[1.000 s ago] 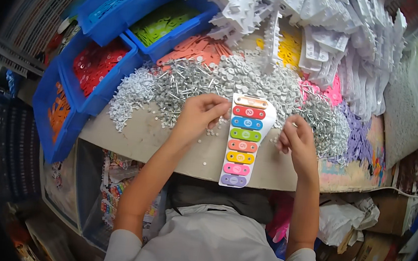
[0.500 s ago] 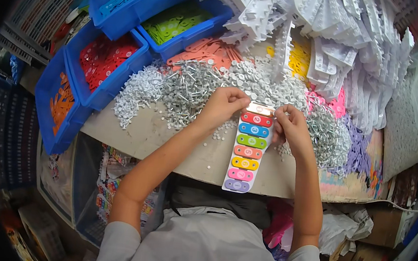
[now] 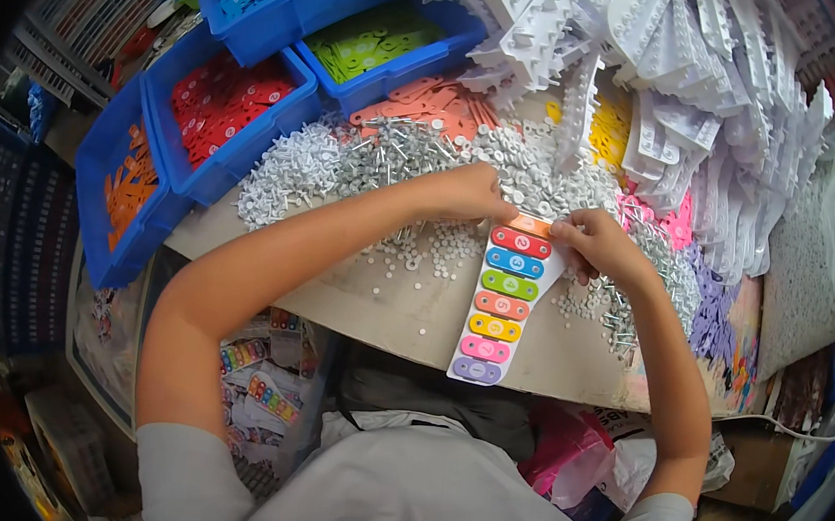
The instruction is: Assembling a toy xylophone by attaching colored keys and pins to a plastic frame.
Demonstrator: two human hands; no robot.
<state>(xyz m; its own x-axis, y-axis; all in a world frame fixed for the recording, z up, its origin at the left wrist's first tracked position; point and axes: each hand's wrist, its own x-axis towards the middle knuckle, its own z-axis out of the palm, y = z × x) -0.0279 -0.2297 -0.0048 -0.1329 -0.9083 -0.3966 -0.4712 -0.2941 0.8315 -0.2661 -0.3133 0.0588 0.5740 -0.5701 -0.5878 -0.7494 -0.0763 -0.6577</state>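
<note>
Soft, fairly even light covers the worktop [image 3: 383,307]; its front edge bows with fisheye distortion, and blackness swallows all 4 frame corners.

Tabletop [image 3: 381,322] left of the toy xylophone [image 3: 501,305] offers passage; heaped pins [image 3: 387,160] (silvery) block beyond.

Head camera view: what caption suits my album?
Left hand and right hand at the rounded orange top bar of a white, tapering toy xylophone.

Smooth bars [image 3: 501,307]; matt shirt [image 3: 405,495] (cloth)
</note>
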